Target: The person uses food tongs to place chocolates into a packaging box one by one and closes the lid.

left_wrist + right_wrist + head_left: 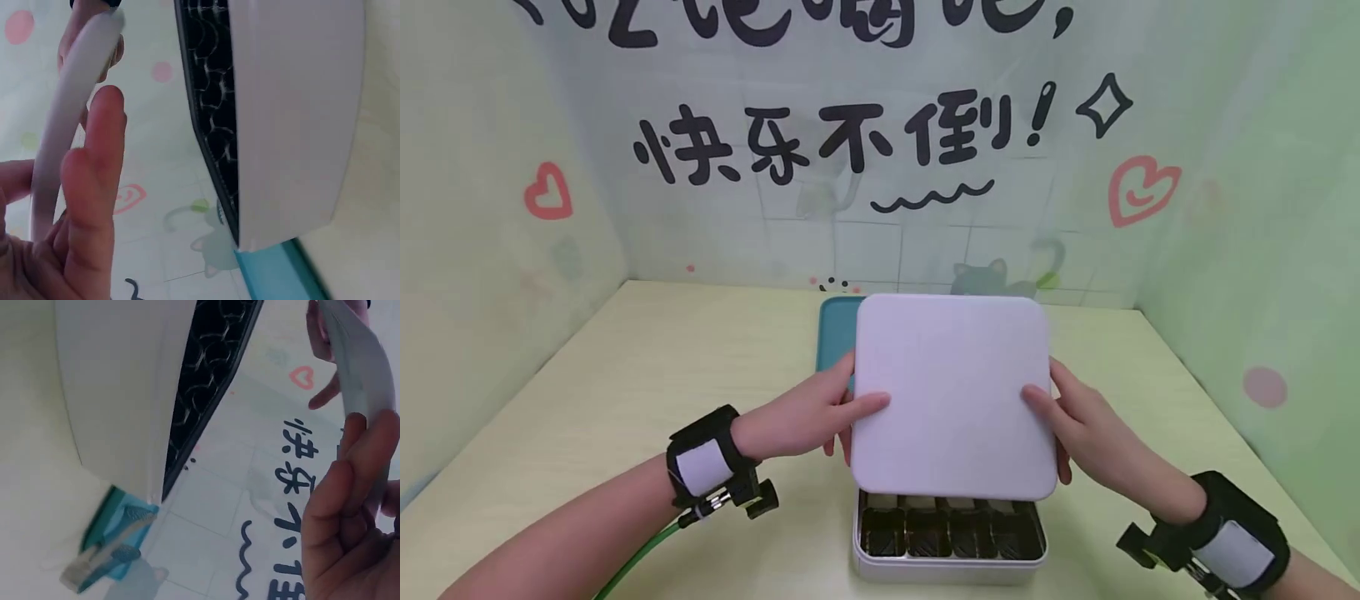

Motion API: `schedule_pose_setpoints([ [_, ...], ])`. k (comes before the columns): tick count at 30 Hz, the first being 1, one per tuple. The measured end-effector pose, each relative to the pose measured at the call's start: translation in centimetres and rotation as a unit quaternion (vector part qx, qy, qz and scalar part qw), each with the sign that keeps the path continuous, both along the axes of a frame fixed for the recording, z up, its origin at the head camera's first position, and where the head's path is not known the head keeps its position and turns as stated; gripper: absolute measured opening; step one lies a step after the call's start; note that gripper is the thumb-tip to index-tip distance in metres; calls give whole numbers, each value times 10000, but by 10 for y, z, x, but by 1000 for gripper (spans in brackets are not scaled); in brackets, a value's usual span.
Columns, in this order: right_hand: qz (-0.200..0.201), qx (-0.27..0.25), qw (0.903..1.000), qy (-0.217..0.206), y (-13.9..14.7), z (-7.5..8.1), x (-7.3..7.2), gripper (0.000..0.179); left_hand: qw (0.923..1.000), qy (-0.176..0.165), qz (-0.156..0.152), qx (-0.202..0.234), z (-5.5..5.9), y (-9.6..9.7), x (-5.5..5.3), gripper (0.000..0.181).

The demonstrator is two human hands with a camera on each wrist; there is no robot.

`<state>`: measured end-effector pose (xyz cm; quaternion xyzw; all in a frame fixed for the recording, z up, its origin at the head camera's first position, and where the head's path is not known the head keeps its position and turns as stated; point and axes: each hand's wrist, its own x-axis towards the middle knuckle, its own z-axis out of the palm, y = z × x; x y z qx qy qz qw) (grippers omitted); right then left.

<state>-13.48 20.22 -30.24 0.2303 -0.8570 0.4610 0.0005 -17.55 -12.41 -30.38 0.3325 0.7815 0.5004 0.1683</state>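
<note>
Both hands hold a flat white square lid in the air, one at each side edge. The left hand grips its left edge, thumb on top and fingers underneath. On the opposite edge the right hand pinches it the same way. Below and nearer the front stands a white box, uncovered at its near part, with a dark divided insert of several compartments. The lid hides the box's far part in the head view. In the left wrist view, the lid is apart from the box.
A teal tray lies behind the box, partly covered by the lid in the head view. On that tray, the right wrist view shows a tong-like utensil. Printed fabric walls enclose the pale table at the back and sides.
</note>
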Motion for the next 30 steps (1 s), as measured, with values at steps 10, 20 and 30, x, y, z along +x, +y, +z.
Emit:
schedule_pose_setpoints([
  [10,519,306,9819,-1794,7,-32,-8,49,9901,-1385,77,-197,-32,8,8,72],
  [20,339,422,9783,-2000,6,-44,-6,59,9834,-1705,228,-569,-52,8,13,60],
  [30,312,883,9751,-2011,9,-50,-6,42,9842,-1538,288,-825,-54,7,10,76],
])
